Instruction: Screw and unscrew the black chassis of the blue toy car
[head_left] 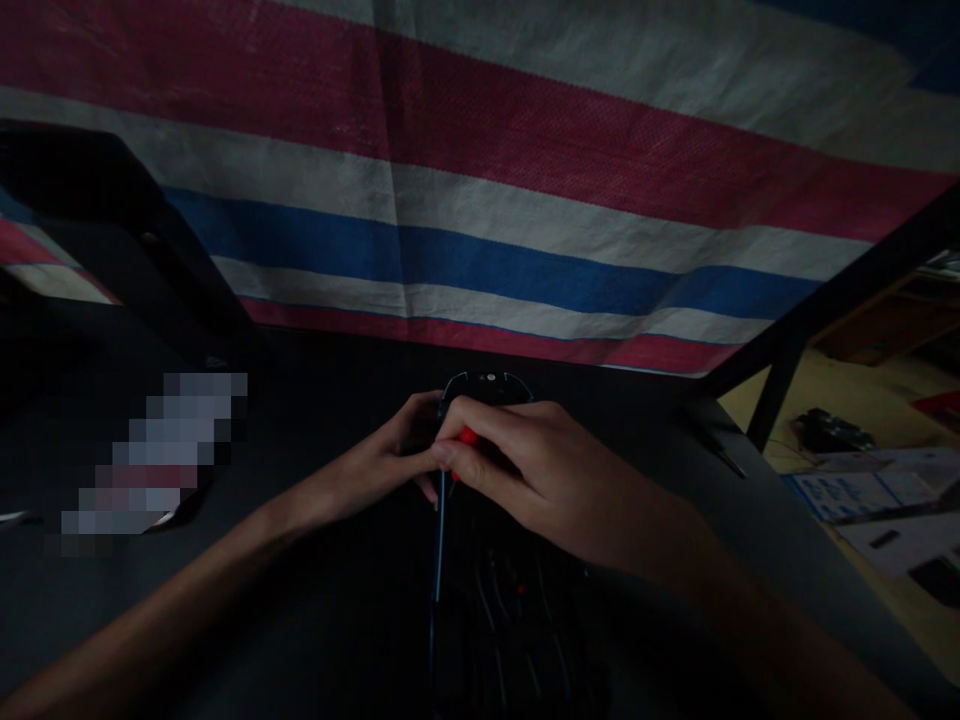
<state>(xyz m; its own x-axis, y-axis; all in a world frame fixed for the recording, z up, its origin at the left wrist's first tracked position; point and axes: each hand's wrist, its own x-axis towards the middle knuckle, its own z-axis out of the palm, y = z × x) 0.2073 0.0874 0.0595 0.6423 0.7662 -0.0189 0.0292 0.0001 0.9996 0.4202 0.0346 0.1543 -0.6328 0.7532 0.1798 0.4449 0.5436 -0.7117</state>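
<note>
A long black device (491, 590) with thin blue edge trim and a rounded far end lies in front of me; the dim light hides what kind it is. My right hand (517, 455) is closed in a pinch over its far part, gripping a red-handled tool (468, 436) whose working end I cannot make out. At the device's left edge, my left hand (397, 445) has its fingers curled against the side, steadying it. Part of those fingers is hidden behind the device and my right hand. The two hands meet near the blue trim.
A black stand (127, 230) rises at the left, near a blurred-out pale item (154, 460). A thin dark tool (724, 450) lies near the right edge of the dark table (810, 570). Striped cloth (480, 200) hangs behind. Printed sheets (892, 490) lie beyond at right.
</note>
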